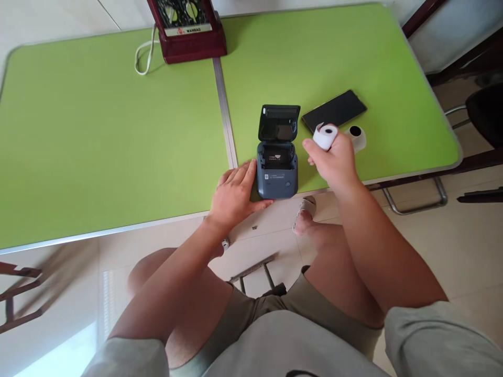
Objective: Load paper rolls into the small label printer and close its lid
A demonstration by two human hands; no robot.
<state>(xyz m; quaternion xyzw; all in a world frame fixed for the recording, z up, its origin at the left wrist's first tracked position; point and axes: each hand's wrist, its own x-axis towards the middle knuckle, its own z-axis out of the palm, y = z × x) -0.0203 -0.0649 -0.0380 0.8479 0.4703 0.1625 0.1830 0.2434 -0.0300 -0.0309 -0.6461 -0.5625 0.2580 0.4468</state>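
Note:
A small dark blue label printer (277,180) stands near the table's front edge, its lid (278,123) tipped back and the paper bay exposed. My left hand (236,192) lies flat against the printer's left side, fingers stretched out and thumb along its front. In my right hand (338,159), to the right of the printer, is a white paper roll (325,137) held between thumb and fingers, its core facing up and a loose paper end at its top. Just beyond that hand a second white roll (357,138) with a dark core rests on the table.
A black smartphone (336,110) lies behind the right hand. At the back of the green table (118,136) stands a dark red appliance (193,47) with dials and a white cord (145,57). A metal seam (223,110) crosses the tabletop. A dark chair (487,112) is at the right.

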